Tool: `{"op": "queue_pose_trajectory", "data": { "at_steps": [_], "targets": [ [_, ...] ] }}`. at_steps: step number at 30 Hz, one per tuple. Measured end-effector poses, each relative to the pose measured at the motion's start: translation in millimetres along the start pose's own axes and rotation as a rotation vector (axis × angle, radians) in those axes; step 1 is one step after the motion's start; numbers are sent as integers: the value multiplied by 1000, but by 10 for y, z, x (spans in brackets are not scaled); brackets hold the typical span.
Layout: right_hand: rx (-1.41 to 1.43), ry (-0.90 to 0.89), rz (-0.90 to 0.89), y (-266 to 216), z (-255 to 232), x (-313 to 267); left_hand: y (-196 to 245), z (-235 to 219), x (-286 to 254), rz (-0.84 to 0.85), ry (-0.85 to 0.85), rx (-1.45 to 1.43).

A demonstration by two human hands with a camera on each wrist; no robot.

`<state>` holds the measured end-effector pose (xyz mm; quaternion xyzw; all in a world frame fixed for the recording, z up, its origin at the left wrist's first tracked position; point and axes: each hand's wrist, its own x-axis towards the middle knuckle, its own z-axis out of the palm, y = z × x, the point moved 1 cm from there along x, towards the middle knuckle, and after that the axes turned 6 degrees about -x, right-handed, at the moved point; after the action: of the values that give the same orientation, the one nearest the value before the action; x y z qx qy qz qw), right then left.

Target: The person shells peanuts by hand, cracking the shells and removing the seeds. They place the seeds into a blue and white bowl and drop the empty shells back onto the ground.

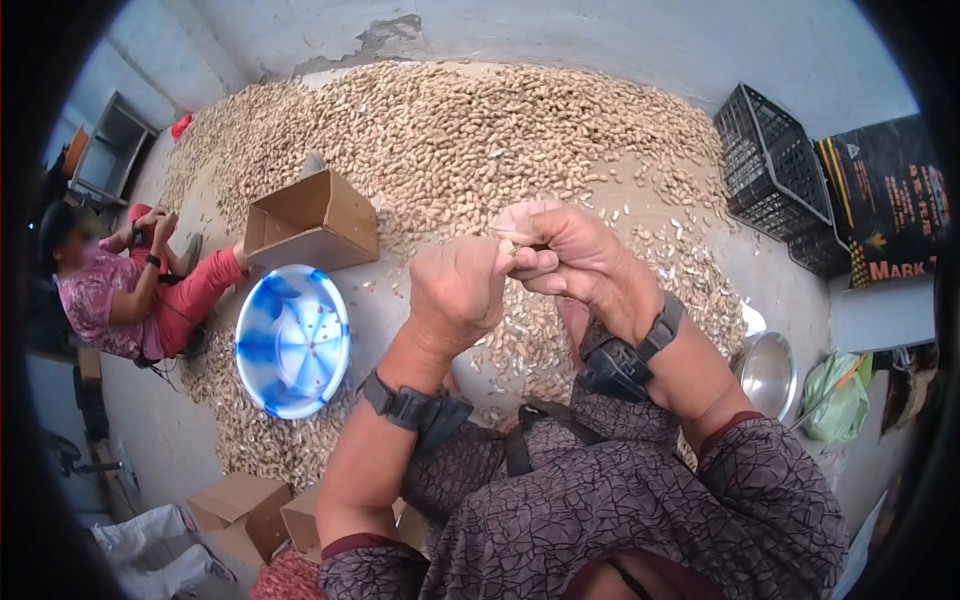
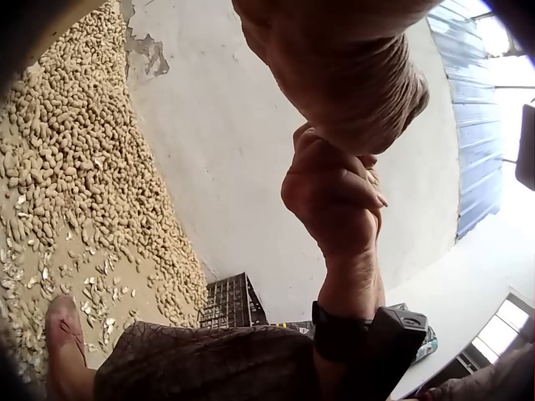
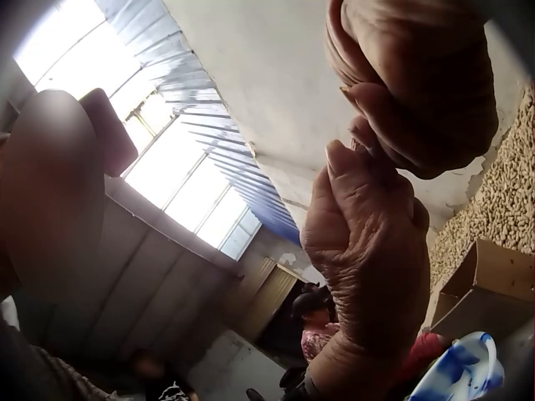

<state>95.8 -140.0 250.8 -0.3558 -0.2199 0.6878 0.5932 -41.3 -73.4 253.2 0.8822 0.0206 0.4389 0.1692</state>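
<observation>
Head view: basin (image 1: 262,345) (blue-white) beside box (image 1: 315,246), fingers (image 1: 541,262) partly hiding, seemingly, a peanut (image 1: 508,246).

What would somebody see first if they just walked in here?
Probably the giant peanut heap, spread along the foot of the wall. Next, the bright blue-and-white basin on the floor, to the left of the hands. Then, in the middle, the left hand and right hand, their fingers meeting at a small pale thing.
</observation>
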Motion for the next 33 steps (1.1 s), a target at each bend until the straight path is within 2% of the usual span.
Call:
{"op": "queue_pose_trajectory", "data": {
  "at_steps": [2,4,5,7,8,10,11,13,15,17,18,19,21,24,26,28,30,32,33],
  "targets": [
    [180,-124,131,23,25,-26,6,20,-17,-3,-35,-11],
    [201,-99,109,31,48,-26,-18,86,-55,-87,125,-127],
    [220,-73,88,28,54,-27,5,101,-74,-85,123,-126],
    [192,-91,59,14,57,-40,56,123,-121,-460,142,-449],
    [163,-107,35,8,58,-46,89,127,-122,-457,139,-448],
    [124,-131,21,-68,25,-16,75,150,-57,-779,191,-958],
    [86,-152,14,-78,22,-27,86,112,-21,-777,191,-957],
    [13,-134,-13,-97,4,-59,85,70,41,-1042,204,-1483],
    [-65,-124,-34,-110,73,-80,49,70,63,-1055,239,-1505],
    [-445,173,-220,-125,193,-146,29,54,65,-1065,275,-1524],
    [-584,119,-215,-151,144,-162,18,50,64,-1041,250,-1515],
    [-587,113,-216,-130,141,-136,6,51,58,-1019,225,-1506],
    [-828,239,-537,-108,174,-127,-9,64,49,-1002,239,-1519],
    [-814,283,-524,-112,214,-152,-5,59,49,-1011,292,-1371],
    [-796,304,-516,-130,238,-153,-18,51,31,-901,204,-1215],
    [-730,291,-403,-138,222,-152,-40,50,17,-897,178,-1121],
    [-713,296,-404,-152,238,-153,-63,50,6,-888,152,-1028],
    [-696,301,-406,-160,236,-143,-83,45,-4,-786,119,-857],
    [-703,292,-396,-162,224,-133,-100,51,-12,-787,119,-857]
  ]
}}
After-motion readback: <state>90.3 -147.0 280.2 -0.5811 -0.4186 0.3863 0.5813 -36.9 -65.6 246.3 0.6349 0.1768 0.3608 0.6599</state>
